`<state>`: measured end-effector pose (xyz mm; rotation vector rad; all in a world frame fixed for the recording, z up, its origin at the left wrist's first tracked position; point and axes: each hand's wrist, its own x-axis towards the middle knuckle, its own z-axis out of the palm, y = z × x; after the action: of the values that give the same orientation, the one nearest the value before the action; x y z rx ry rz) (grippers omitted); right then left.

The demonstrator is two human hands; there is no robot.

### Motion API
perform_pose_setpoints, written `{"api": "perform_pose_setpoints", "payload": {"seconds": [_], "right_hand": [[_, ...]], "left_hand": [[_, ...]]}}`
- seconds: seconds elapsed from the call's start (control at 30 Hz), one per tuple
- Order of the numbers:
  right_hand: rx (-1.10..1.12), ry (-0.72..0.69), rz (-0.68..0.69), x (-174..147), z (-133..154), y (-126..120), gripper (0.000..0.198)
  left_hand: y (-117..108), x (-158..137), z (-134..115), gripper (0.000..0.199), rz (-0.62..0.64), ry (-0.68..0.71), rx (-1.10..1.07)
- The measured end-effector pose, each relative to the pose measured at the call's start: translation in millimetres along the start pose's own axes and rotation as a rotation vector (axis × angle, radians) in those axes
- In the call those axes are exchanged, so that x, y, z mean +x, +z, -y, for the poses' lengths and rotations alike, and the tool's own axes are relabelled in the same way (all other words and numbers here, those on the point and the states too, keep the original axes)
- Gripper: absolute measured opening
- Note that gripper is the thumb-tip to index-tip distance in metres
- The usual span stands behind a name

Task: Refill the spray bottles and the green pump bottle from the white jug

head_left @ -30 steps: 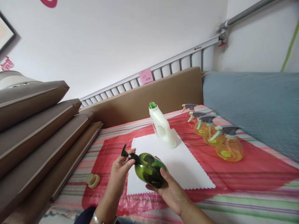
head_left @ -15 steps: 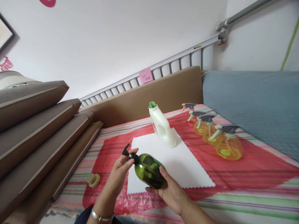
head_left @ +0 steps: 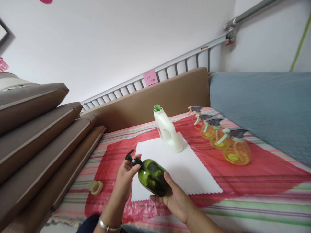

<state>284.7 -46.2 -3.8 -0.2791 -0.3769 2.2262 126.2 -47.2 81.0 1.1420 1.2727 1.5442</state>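
A dark green see-through pump bottle (head_left: 152, 176) lies tilted between my two hands, above the near part of a white cloth (head_left: 189, 174) with a zigzag edge. My left hand (head_left: 128, 170) is closed round the black pump head (head_left: 133, 159) at its neck. Cradling the bottle's base is my right hand (head_left: 175, 200), thumb on top and fingers beneath. Behind them a white jug-like detergent bottle (head_left: 167, 132) with a handle stands on the cloth, its green-rimmed mouth uncapped. A pale cap (head_left: 95, 187) rests on the red plastic sheet to the left.
Several spray bottles (head_left: 236, 150) with yellowish bodies and trigger heads stand in a row at the right on the red sheet (head_left: 264, 165). Brown cushions (head_left: 41, 139) are stacked along the left. A brown padded board (head_left: 155, 100) and a radiator (head_left: 121, 92) close off the back.
The view has shifted slightly. Both hands keep hold of the pump bottle in nearly the same pose; the other things stay where they were.
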Motion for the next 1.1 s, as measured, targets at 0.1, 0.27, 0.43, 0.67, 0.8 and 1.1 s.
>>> {"api": "perform_pose_setpoints", "payload": {"seconds": [0.1, 0.27, 0.43, 0.67, 0.8, 1.1], "right_hand": [[0.003, 0.008, -0.022, 1, 0, -1, 0.044], [0.006, 0.001, -0.006, 2, -1, -1, 0.043], [-0.01, -0.003, -0.005, 1, -2, -1, 0.042], [-0.012, -0.017, 0.005, 1, -2, -1, 0.042], [-0.01, -0.015, 0.007, 2, -2, -3, 0.042], [-0.024, -0.019, 0.014, 4, -1, -3, 0.039]], "left_hand": [[-1, -4, -6, 0.038, 0.085, -0.01, 0.027], [3, -8, -8, 0.05, 0.117, -0.004, -0.024], [2, -3, -5, 0.034, 0.068, 0.028, 0.004], [2, -5, -8, 0.056, 0.122, -0.045, -0.072], [2, -3, -4, 0.042, 0.047, -0.013, -0.041], [4, -2, 1, 0.053, 0.054, -0.018, -0.071]]}}
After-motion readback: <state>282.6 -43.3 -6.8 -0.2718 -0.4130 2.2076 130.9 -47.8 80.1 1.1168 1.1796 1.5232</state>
